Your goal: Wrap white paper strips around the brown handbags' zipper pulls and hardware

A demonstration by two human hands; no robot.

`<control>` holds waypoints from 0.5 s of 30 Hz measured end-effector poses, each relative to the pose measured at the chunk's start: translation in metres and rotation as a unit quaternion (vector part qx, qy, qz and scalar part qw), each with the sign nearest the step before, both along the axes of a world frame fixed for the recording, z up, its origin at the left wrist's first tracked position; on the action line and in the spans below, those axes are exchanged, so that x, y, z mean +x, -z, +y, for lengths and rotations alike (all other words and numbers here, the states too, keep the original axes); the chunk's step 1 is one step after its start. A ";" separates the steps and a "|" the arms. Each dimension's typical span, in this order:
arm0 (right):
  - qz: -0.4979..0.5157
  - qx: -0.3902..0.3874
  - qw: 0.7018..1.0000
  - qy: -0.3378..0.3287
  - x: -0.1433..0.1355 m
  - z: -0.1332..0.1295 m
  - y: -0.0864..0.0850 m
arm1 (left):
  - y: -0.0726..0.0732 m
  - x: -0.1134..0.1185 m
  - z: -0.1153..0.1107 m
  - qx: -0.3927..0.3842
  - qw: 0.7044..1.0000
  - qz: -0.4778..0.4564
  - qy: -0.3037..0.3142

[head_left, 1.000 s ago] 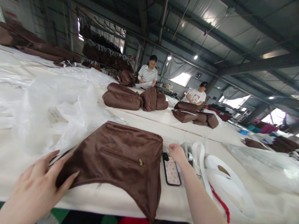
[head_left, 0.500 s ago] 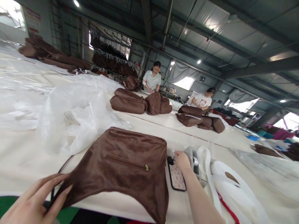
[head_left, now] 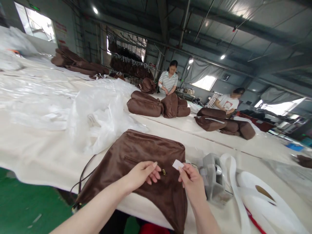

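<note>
A brown leather-look bag (head_left: 146, 146) lies flat in front of me, with a zipped slit and a brass zipper pull (head_left: 164, 172) on its face. Over the slit hovers my left hand (head_left: 143, 174), its fingers loosely curled, thumb apart, holding nothing. My right hand (head_left: 192, 178) pinches a small white label (head_left: 177, 164) between thumb and fingertips above the bag's right side. A thin dark strap (head_left: 81, 177) trails off the bag's left corner. Most of the phone beside the bag is hidden behind my right hand.
Right of my hand stands a grey tape dispenser (head_left: 215, 182), beside a large roll of white tape (head_left: 265, 191). Crumpled clear plastic (head_left: 97, 117) lies to the left. More brown bags (head_left: 146, 105) sit farther back, where two people work across the table (head_left: 207, 143).
My left hand has let go of the bag's left corner and moved right over the slit. My right hand has come back from beside the dispenser with the white label.
</note>
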State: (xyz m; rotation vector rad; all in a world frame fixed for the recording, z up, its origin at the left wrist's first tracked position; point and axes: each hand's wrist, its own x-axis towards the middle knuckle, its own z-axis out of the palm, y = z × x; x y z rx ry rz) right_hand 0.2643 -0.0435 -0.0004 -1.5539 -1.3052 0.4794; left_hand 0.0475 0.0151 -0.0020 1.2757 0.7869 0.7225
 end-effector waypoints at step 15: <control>-0.139 0.031 0.989 -0.034 -0.039 -0.006 0.037 | 0.034 0.011 0.005 -0.037 0.999 -0.022 0.009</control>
